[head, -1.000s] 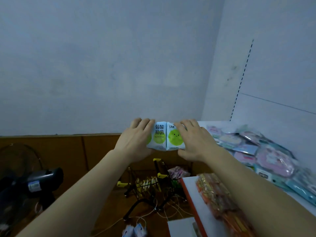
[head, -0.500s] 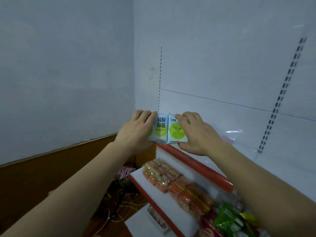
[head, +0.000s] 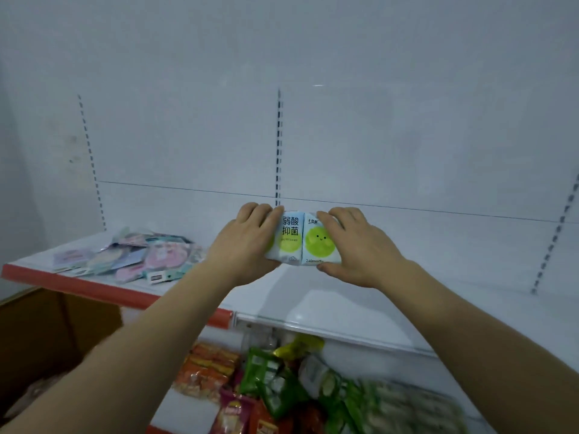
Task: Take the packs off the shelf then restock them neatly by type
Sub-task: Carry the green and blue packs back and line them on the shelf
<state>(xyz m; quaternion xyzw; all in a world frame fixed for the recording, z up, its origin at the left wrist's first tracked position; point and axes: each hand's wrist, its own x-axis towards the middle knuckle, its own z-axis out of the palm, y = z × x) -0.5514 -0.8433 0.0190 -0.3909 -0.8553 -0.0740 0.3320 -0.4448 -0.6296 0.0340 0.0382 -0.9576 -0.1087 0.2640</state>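
Two white packs with green circles [head: 302, 241] sit side by side between my hands, held just above the white upper shelf [head: 391, 296]. My left hand [head: 247, 245] grips the left pack, fingers over its top and left side. My right hand [head: 357, 245] grips the right pack, fingers over its top, thumb under its lower edge. A loose pile of pastel pink and blue packs [head: 131, 256] lies on the same shelf, far left.
The shelf has a red front strip [head: 94, 291] on its left part. Below, a lower shelf holds orange snack bags [head: 203, 369] and green packs [head: 282, 383]. A brown cardboard box [head: 47, 333] stands at lower left. Slotted uprights run up the white back panel.
My view has swung right from the wall and corner to face the shelf. Both hands keep the same hold on the two packs, which now hover over the upper shelf's middle.
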